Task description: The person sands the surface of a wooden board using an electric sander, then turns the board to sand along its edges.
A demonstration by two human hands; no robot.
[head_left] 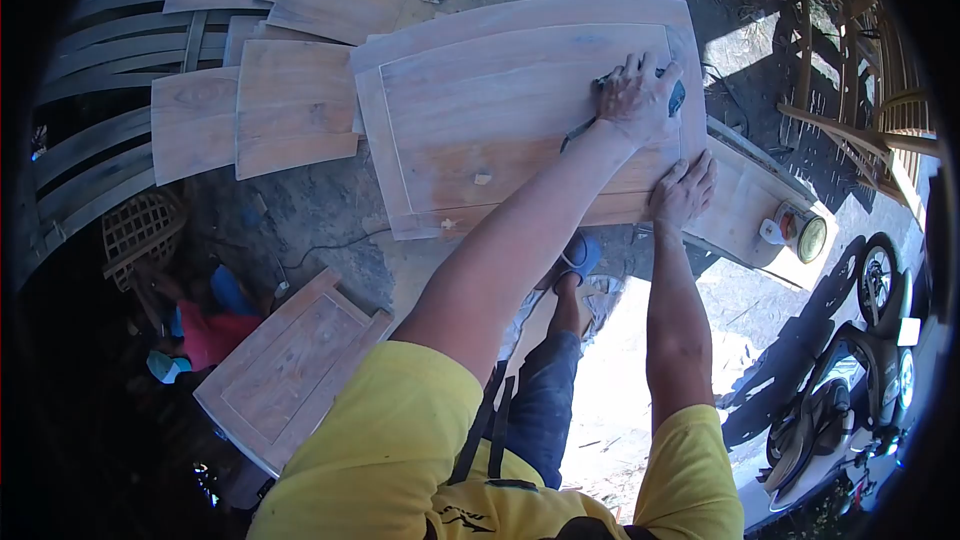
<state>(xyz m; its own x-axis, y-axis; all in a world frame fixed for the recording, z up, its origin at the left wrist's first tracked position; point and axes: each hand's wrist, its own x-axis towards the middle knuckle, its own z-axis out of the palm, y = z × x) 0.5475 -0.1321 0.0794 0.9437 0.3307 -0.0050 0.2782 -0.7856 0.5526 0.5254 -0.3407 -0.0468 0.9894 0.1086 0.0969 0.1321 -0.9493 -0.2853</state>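
A large wooden door panel [500,90] with a raised frame lies flat in front of me, its surface pale with dust in places. My left hand [640,100] is closed over a dark compact tool [677,98], apparently a sander, near the panel's right end. Most of the tool is hidden beneath the palm and fingers. My right hand [685,190] rests with its fingers stretched out on the panel's near right corner. A small pale wooden block [482,179] sits on the panel's near part.
Several wooden panels [297,105] lean at the left by slatted frames [95,140]. Another framed panel [295,370] stands nearer, beside a person in red [215,335]. A can [802,233] sits on a board at right. Chairs [850,70] and a motorbike [845,380] lie beyond.
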